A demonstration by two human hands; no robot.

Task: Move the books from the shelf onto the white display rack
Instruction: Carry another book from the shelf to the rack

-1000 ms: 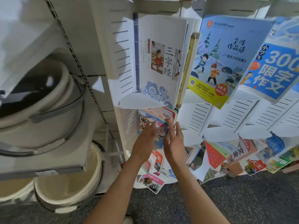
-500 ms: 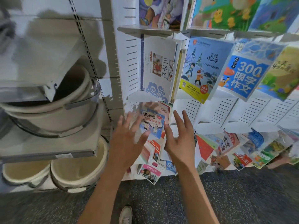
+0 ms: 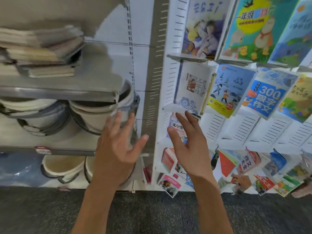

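A pile of books (image 3: 42, 51) lies flat on the grey shelf (image 3: 55, 93) at upper left. The white display rack (image 3: 170, 92) fills the right half, its slotted pockets holding many colourful books. A white book with a blue cloud pattern (image 3: 192, 88) stands in a pocket at the rack's left edge. Below it sits a small blue and white book (image 3: 176, 128). My left hand (image 3: 116, 149) hovers with fingers spread in front of the shelf, holding nothing. My right hand (image 3: 190, 144) is also spread and holds nothing, just in front of the small book.
Stacked white basins (image 3: 101, 112) sit under the grey shelf, with more basins (image 3: 62, 168) on the level below. A slotted grey upright (image 3: 152, 81) separates shelf and rack. Books (image 3: 168, 184) hang in the rack's lowest pockets near the dark speckled floor (image 3: 152, 213).
Both hands have let go of the small book in the rack pocket and drawn back with fingers spread. The view has swung up and left, bringing the shelf's book pile into sight.
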